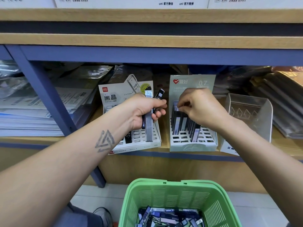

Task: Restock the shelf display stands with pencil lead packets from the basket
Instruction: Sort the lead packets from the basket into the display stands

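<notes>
My left hand (144, 110) is closed around a few pencil lead packets (148, 128), held upright over the white 0.5 display stand (139, 143) on the shelf. My right hand (200, 107) pinches the top of a packet (176, 106) standing in the back row of the pale green 0.7 display stand (193, 145). Several dark packets stand in that stand's slots. The green basket (178, 195) sits on the floor below, with several loose lead packets (168, 217) in its bottom.
A clear acrylic holder (249, 112) stands right of the green stand. Stacks of paper and plastic-wrapped folders (32, 110) fill the shelf at left and right. A blue shelf post (49, 99) runs down at left. A wooden shelf edge (147, 41) overhangs above.
</notes>
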`<state>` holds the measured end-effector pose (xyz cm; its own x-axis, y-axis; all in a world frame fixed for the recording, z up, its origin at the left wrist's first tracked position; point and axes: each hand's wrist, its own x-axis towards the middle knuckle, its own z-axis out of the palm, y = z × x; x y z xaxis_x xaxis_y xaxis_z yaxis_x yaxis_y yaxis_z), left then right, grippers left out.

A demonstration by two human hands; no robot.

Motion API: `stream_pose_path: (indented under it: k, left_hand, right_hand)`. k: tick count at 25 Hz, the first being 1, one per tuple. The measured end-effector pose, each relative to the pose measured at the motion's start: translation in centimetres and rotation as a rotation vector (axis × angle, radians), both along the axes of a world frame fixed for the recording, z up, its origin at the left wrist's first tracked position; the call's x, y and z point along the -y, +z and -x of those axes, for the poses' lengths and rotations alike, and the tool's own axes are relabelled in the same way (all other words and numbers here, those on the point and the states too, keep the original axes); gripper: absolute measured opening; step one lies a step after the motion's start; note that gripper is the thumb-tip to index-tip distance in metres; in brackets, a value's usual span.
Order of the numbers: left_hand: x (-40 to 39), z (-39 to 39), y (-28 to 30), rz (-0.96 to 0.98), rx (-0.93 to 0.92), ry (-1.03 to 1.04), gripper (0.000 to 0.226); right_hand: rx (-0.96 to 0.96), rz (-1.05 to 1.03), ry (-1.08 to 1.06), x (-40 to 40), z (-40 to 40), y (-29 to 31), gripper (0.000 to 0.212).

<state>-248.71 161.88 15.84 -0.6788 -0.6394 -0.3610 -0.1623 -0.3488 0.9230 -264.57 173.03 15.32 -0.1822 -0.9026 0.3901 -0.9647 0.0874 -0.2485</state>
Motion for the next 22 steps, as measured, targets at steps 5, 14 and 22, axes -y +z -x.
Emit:
stream_pose_path:
  k: [5,14,22]
  left_hand:
    - [0.0,-0.1,-0.6,-0.058,0.050,-0.101,0.013]
    - [-0.9,-1.1,-0.6,-0.047,0.050,-0.278,0.027]
    - [-0.8,-1.7,0.1,-0.106,-0.006,-0.235,0.013]
  right_hand:
    - [-0.022,-0.085,-0.017,0.0,0.1,-0.3,0.026]
    - [0.875,0.023,0.093,-0.8,-0.3,1.6,0.024]
    - [1.012,0.048,0.102,-1.1,-0.2,1.7,0.014]
